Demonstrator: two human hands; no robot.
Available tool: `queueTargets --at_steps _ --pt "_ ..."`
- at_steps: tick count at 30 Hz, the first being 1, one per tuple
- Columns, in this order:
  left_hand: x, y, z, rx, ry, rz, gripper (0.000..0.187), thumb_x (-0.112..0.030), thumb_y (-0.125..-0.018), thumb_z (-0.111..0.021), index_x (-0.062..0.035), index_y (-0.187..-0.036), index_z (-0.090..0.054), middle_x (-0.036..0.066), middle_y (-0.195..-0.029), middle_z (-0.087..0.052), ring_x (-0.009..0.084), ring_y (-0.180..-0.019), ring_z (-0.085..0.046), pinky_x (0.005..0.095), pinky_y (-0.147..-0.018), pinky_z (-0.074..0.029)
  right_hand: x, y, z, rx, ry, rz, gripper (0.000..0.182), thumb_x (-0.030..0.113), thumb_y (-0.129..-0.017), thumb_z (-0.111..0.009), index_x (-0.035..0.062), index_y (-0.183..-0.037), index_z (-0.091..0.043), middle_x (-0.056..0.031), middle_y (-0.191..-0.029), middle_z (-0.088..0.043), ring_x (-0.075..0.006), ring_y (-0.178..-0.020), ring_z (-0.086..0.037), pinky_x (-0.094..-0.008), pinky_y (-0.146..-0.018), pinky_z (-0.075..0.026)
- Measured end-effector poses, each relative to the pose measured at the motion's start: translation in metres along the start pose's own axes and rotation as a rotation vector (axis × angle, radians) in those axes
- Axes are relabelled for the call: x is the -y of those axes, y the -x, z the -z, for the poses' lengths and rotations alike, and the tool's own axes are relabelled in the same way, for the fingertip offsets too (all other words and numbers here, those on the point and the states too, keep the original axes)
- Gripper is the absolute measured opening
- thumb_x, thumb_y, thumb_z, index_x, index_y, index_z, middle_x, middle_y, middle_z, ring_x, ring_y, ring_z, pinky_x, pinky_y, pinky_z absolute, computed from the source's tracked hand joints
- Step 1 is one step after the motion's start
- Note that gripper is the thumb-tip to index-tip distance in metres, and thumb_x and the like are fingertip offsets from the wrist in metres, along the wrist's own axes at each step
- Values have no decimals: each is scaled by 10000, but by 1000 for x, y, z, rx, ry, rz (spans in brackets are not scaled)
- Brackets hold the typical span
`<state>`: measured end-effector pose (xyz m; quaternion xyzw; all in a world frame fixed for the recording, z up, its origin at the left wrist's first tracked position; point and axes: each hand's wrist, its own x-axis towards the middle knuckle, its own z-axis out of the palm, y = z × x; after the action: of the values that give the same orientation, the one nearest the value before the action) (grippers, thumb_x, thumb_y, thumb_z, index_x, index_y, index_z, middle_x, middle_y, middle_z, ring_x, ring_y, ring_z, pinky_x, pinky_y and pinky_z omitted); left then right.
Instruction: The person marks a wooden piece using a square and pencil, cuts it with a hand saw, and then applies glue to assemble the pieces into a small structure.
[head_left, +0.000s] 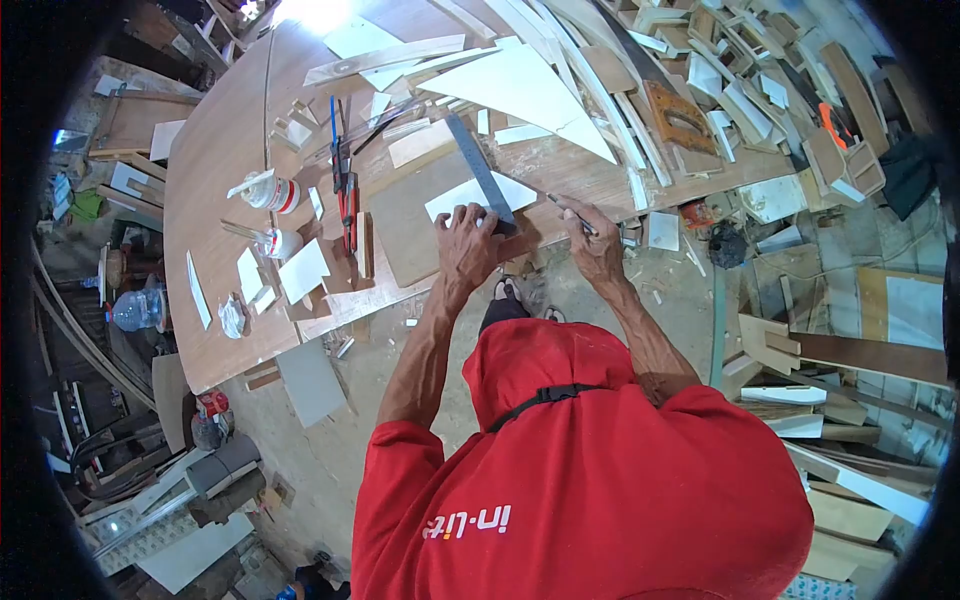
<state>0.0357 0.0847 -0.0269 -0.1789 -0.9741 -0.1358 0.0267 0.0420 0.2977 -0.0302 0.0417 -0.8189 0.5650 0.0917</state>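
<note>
My left hand (467, 245) presses down at the table's near edge, its bent fingers over a small white board (455, 199) and its thumb side against a metal try square (477, 165). The square's long blade lies across the white board and points away from me. Under them is a flat brown-grey panel (398, 225). To the right, my right hand (597, 243) is closed round a thin dark pencil-like marking tool (574, 213), its tip toward the white board's right end. Whether the tip touches anything cannot be made out.
On the wooden table (225, 180) lie red-handled pliers or cutters (350, 212), white pots (284, 243) and a large white triangular board (525, 95). A handsaw (682, 120) rests at the right, beside heaped offcuts (745, 100). More boards (850, 480) are stacked on the right.
</note>
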Motion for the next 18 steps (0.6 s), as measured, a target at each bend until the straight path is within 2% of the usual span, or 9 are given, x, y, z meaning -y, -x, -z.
queueTargets --at_steps 1,6,8,9,11,14,16,18 --pt "-4 1 2 90 -6 56 406 -390 -790 -677 -84 -1053 -628 121 -1094 -545 274 -1053 -496 520 -886 -326 -1 2 1 13 -13 -33 231 111 -908 -531 16 -1078 -656 -159 -1063 -665 -280 -995 -634 -349 -849 -497" --pt "-3 3 -6 17 -83 17 389 -347 -828 -640 -42 -1064 -585 127 -1030 -534 271 -1008 -486 510 -897 -307 -7 4 3 3 -22 -15 239 103 -905 -538 14 -1097 -649 -158 -1090 -659 -269 -997 -638 -344 -845 -501" --pt "-3 6 1 -15 1 13 328 -241 -830 -619 -31 -1072 -553 145 -1018 -522 294 -1002 -479 500 -895 -319 -9 6 4 -4 -31 -20 235 101 -904 -540 12 -1094 -648 -157 -1102 -656 -266 -1004 -637 -344 -849 -500" --pt "-1 9 3 -15 -1 11 328 -241 -830 -619 -31 -1072 -553 145 -1018 -522 294 -1002 -479 500 -895 -319 -9 6 5 -22 -34 5 226 104 -908 -541 10 -1083 -648 -150 -1111 -653 -262 -975 -640 -342 -827 -502" --pt "4 14 6 -57 75 32 330 -107 -781 -582 -18 -1094 -522 163 -1045 -521 338 -1015 -488 479 -904 -344 -9 7 6 -43 -38 31 218 107 -911 -542 7 -1073 -649 -143 -1119 -649 -258 -945 -642 -339 -804 -504" --pt "20 20 5 -115 81 51 353 -86 -759 -593 -20 -1098 -518 167 -1053 -518 349 -1032 -484 472 -904 -354 -8 10 7 -90 -56 -21 219 148 -937 -537 5 -1057 -649 -117 -1095 -646 -231 -878 -615 -327 -777 -483" --pt "35 21 12 -112 77 88 357 -86 -761 -599 -23 -1103 -518 168 -1061 -519 350 -1036 -482 475 -898 -357 -1 10 13 -97 -105 -95 246 205 -962 -522 -6 -999 -644 -85 -970 -635 -213 -799 -555 -315 -763 -448" --pt "47 18 22 -63 71 177 346 -96 -776 -611 -28 -1102 -517 169 -1071 -519 355 -1043 -478 485 -880 -366 -5 9 17 -82 -77 -89 272 232 -976 -498 -7 -966 -629 -82 -916 -614 -210 -787 -536 -318 -769 -438"
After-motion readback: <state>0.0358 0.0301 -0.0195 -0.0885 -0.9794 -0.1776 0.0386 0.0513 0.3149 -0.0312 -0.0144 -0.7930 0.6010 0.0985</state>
